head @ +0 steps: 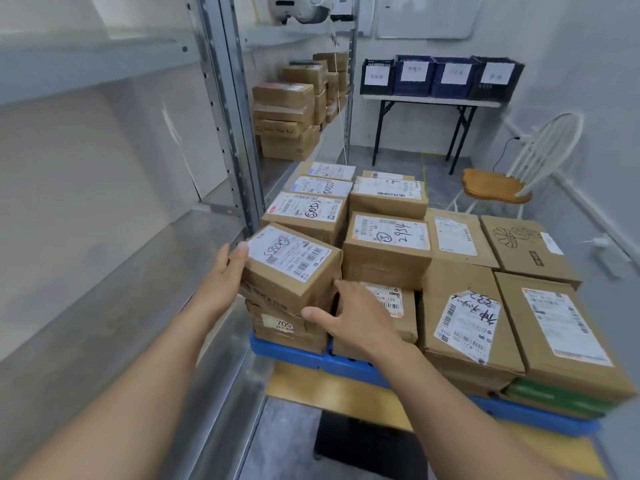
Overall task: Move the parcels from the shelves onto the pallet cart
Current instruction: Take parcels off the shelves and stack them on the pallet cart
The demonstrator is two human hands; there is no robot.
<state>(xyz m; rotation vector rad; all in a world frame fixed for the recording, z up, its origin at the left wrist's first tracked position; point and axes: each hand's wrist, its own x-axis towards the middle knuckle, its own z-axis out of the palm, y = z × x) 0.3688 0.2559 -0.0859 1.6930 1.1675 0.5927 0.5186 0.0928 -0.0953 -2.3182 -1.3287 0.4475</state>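
Squaring a tilted parcel (289,261) atop the stack (287,327) at the near-left corner of the pallet cart (287,353), we pressed its sides between left hand (221,278) and right hand (360,317), fingers (239,252) straight, to seat it level.

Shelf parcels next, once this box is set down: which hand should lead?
Left, probably. The left hand rests on the shelf-side face of the tilted parcel, next to the rack upright; the shelf parcels sit beyond it. The right hand is on the pallet side.
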